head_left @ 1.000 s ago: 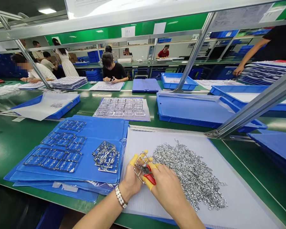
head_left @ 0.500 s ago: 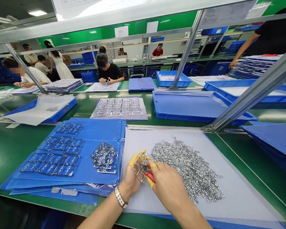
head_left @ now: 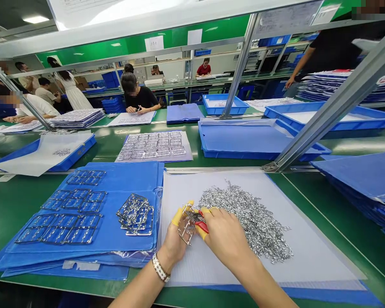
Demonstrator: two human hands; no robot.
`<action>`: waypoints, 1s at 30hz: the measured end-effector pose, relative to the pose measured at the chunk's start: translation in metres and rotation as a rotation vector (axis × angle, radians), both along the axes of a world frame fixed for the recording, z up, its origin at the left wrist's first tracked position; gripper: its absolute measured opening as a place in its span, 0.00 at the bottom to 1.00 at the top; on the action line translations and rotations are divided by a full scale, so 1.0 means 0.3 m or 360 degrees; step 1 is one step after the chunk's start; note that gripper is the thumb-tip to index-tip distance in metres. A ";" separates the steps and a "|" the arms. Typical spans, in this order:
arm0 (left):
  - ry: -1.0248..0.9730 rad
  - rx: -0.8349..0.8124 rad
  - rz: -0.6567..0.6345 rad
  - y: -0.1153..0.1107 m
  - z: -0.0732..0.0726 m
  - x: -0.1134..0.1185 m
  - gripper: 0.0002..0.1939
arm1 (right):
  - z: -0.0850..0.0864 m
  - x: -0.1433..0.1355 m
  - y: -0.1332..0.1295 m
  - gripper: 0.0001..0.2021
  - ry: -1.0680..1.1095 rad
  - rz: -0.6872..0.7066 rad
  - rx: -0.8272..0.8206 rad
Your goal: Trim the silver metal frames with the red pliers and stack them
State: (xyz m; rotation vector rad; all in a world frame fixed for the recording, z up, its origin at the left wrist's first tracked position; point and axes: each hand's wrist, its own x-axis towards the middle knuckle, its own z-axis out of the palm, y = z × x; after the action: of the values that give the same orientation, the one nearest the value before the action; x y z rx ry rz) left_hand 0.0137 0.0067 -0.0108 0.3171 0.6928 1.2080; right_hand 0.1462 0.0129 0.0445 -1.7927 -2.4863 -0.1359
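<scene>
My left hand, with yellow covers on the fingertips, grips a small shiny metal-coloured sprue frame tilted above the white sheet. Closed around red-handled nippers, my right hand holds their jaws against the frame; the exact contact point is too small to make out. Just beyond my right hand spreads a big pile of small silvery pieces on the white sheet. To the left, a loose stack of similar frames lies on blue plastic sheets.
Further left, several dark frames lie in rows on the blue sheets. Behind are a sheet covered with frames and a blue tray. A slanted metal post rises at the right. A co-worker sits across the bench.
The whole view has shifted slightly, with the bench things sliding left. Both hands still hold the frame and nippers together; the frame is turned a little in my left hand.
</scene>
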 end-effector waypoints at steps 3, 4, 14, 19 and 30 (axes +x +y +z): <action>0.0121 0.0085 -0.0006 -0.004 -0.010 0.002 0.23 | 0.013 -0.001 0.000 0.08 -0.0008 -0.0002 -0.0042; 0.0141 0.0100 -0.0013 -0.005 -0.011 0.003 0.23 | 0.016 -0.003 -0.001 0.07 -0.0025 -0.0006 -0.0041; -0.0281 -0.0124 -0.0121 0.010 0.024 -0.027 0.27 | -0.003 0.053 -0.030 0.12 -0.0025 -0.0010 0.0030; -0.0375 -0.0117 -0.0154 0.018 0.041 -0.027 0.29 | -0.039 0.060 -0.039 0.08 -0.0043 -0.0015 0.0010; -0.0270 -0.0061 -0.0094 0.005 0.035 -0.007 0.27 | -0.020 0.034 -0.036 0.09 -0.0089 -0.0033 -0.0042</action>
State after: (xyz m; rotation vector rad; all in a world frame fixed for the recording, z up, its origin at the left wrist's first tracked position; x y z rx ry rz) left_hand 0.0116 0.0081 -0.0004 0.1992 0.5551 1.1493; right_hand 0.1565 0.0022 0.0385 -1.8502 -2.5195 -0.1574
